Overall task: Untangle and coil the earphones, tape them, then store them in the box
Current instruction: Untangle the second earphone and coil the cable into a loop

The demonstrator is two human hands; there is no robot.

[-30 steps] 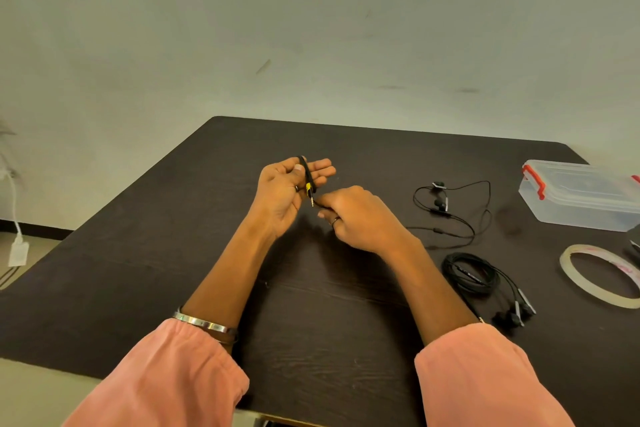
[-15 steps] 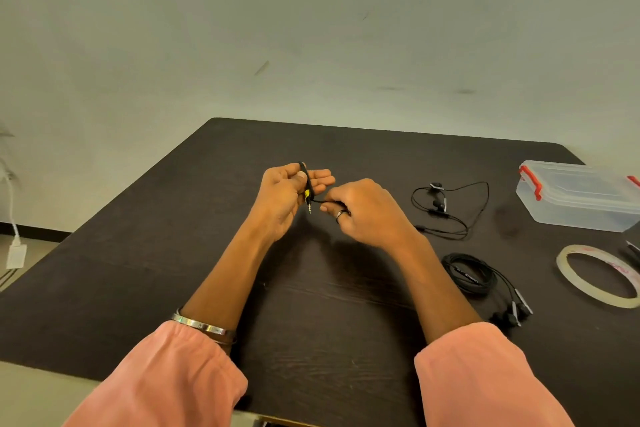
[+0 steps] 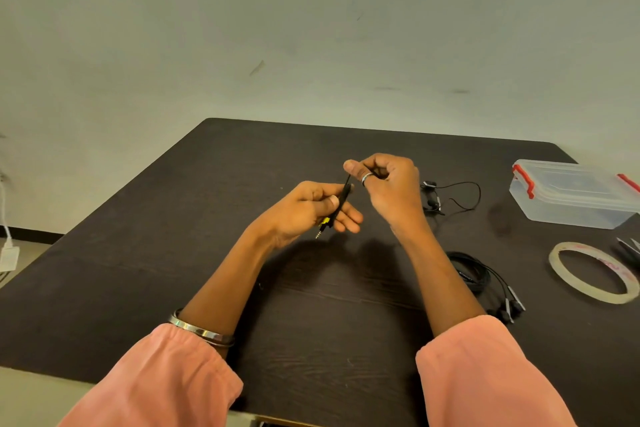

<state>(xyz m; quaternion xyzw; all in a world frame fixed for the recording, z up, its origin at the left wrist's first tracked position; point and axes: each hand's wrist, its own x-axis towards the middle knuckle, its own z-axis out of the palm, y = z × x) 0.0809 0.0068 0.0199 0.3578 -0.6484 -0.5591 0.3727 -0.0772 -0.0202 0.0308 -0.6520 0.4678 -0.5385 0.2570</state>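
Right now the left hand (image 3: 304,210) is gripping a small folded bundle of black earphone cable (image 3: 341,201) between thumb and curled fingers, with the yellow-collared plug (image 3: 322,225) poking out below the palm and pointing down toward the bench (image 3: 173,253). The right hand (image 3: 388,184) is hovering just above and to the right of it, fingers curled, pinching the upper end of the same cable near its index finger. The bundle's long axis is running steeply, from the plug low on the left up to the right hand's pinch, so the free end is lying closest to the right hand, and the next wrap looks like that hand's job. How many loops are already in the bundle I cannot tell; the fingers are hiding most of it.

Further out on the right, a loose earphone set (image 3: 450,198) is lying near the right wrist, and a coiled set (image 3: 474,274) is sitting beside the right forearm. Beyond those, the tape roll (image 3: 561,281) is lying flat, with the lidded clear box (image 3: 571,198) behind it, both well apart from the left hand and nearer the right.
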